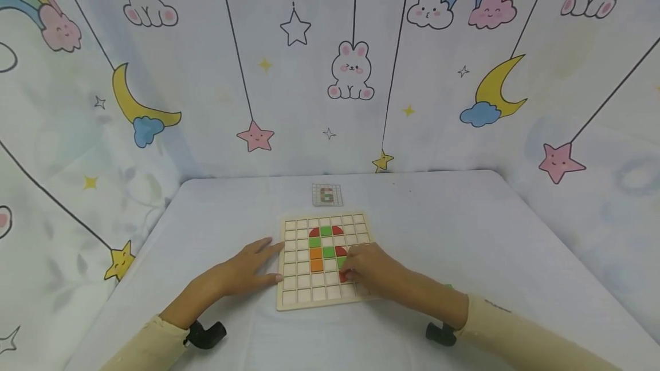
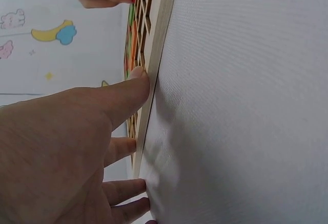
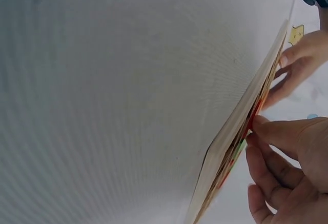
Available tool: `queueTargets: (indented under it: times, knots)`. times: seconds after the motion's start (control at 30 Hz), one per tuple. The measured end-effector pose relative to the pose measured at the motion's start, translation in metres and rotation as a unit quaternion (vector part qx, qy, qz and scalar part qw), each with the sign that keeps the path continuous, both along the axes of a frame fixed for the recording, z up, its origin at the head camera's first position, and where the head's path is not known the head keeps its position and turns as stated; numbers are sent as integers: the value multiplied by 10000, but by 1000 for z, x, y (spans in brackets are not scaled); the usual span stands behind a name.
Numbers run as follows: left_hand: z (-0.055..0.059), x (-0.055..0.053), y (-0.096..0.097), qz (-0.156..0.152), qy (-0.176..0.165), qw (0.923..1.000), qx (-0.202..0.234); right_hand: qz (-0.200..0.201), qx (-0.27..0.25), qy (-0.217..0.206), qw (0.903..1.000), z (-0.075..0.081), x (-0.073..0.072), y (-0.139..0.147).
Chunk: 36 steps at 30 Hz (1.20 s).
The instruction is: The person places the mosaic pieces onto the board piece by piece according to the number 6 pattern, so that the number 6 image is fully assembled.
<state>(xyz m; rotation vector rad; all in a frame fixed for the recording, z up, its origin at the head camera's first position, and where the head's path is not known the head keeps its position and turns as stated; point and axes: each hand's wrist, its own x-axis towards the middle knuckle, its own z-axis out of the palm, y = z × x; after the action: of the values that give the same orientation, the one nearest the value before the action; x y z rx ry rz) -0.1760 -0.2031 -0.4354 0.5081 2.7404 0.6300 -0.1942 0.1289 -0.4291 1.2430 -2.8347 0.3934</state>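
Observation:
A wooden grid board (image 1: pixel 304 296) lies flat on the table, with red, green and orange tiles in some of its cells. My left hand (image 1: pixel 242 271) rests with fingers spread against the board's left edge; in the left wrist view its thumb (image 2: pixel 130 93) touches the rim. My right hand (image 1: pixel 373 271) is over the right half of the board, pinching a small red tile (image 1: pixel 343 277) at a cell in the lower part. The right fingers hide most of that tile. Just above it are a green tile (image 1: pixel 341 263) and a red rounded tile (image 1: pixel 340 251).
Behind the board lies a small pattern card (image 1: pixel 327 194) showing a coloured 6 on a grid. A bit of something green (image 1: pixel 448 286) shows behind the right forearm. White cloth covers the table (image 1: pixel 237 210), and a printed curtain (image 1: pixel 309 85) surrounds it.

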Motion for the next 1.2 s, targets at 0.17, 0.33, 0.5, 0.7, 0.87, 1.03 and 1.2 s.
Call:
queueTargets:
  times: [0.17, 0.33, 0.5, 0.7, 0.87, 1.03, 1.2]
  knots:
    - [-1, 0, 1, 0, -8, 10000, 7, -103, -26, -78, 9999, -2, 1, 1]
    - [-1, 0, 2, -1, 0, 10000, 34, -306, -235, -376, 9985, -3, -1, 8]
    - [1, 1, 3, -20, 3, 10000, 73, -1009, -687, -1178, 9855, 4, -4, 35]
    - [0, 0, 3, -51, 29, 10000, 42, -1481, -1132, -1322, 9735, 19, -6, 83]
    - [-3, 0, 2, 21, -65, 10000, -21, -1741, -1136, -1446, 9674, 21, -1, 129]
    - [-2, 0, 3, 17, -36, 10000, -34, -1947, -1095, -1824, 9575, 12, 10, 171]
    - [0, 0, 3, 18, -19, 10000, -54, -2150, -1079, -2389, 9408, 3, 23, 196]
